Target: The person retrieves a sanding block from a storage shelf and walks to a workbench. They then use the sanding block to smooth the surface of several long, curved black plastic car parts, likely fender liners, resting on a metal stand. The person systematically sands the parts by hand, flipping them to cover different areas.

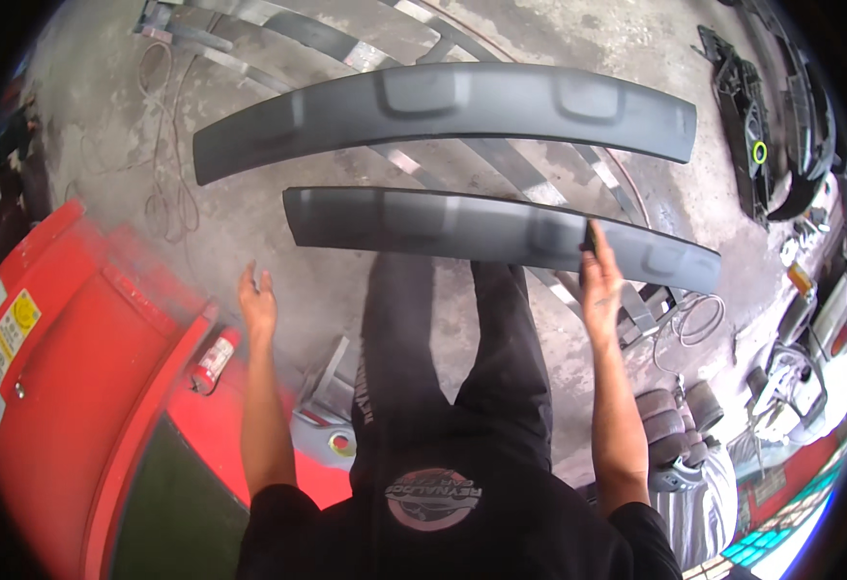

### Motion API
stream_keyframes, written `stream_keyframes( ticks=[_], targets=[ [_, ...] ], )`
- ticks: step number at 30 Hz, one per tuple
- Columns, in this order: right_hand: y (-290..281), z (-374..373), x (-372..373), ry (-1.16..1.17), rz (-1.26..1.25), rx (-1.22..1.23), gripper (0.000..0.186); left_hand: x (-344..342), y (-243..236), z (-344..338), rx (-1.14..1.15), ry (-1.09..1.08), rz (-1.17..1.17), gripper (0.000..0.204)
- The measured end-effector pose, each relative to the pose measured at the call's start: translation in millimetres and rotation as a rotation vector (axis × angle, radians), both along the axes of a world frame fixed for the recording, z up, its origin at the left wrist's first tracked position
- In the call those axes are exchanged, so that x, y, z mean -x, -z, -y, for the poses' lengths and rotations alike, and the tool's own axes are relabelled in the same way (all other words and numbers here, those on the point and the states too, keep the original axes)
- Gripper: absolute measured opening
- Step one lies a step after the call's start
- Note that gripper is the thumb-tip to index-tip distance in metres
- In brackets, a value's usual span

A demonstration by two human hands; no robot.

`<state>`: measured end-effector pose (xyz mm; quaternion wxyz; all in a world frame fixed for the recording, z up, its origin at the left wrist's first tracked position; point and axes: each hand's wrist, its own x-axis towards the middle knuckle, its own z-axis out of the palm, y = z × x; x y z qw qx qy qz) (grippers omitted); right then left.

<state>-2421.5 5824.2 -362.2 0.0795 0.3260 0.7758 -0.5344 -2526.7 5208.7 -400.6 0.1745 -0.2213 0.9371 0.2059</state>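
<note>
Two long, curved grey bumper trim panels lie one behind the other across a metal frame stand (511,169). The far panel (501,97) has shallow moulded recesses. The near panel (385,220) slants slightly down to the right. My right hand (599,285) is at the near panel's lower edge, right of its middle, its fingers closed on a small dark object (591,236) against the panel face. What exactly it is I cannot make out. Away from the panels, my left hand (258,302) hangs in the air with fingers apart and nothing in it.
A large red car body panel or hood (104,358) fills the left side, with a small red spray can (216,361) by its edge. Black bumper parts (741,135) lie at the far right. Cables (167,184) trail over the concrete floor; a coiled hose (699,324) lies to the right.
</note>
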Motion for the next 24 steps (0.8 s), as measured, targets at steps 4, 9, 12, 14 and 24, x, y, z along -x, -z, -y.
stream_keyframes(
  ticks=[4, 9, 12, 14, 24],
  targets=[
    [-5.4, 67.2, 27.3, -0.180, -0.018, -0.184, 0.063, -23.0, 18.7, -9.2, -0.061, 0.070, 0.029, 0.045],
    [23.1, 106.9, 100.3, -0.335, -0.056, -0.660, 0.069, 37.3, 27.5, -57.6, -0.165, 0.392, -0.207, 0.039],
    [48.5, 109.7, 145.3, -0.403, -0.083, -0.895, 0.070, 113.0, 21.1, -126.0, -0.303, 0.637, -0.327, 0.039],
    [67.3, 104.1, 177.4, -0.467, -0.097, -1.015, 0.067, 160.0, 32.7, -175.2, -0.356, 0.785, -0.373, 0.042],
    [123.0, 57.8, 238.5, -0.666, -0.088, -1.105, 0.065, 239.2, 104.7, -299.2, -0.279, 1.057, -0.316, 0.076]
  ],
)
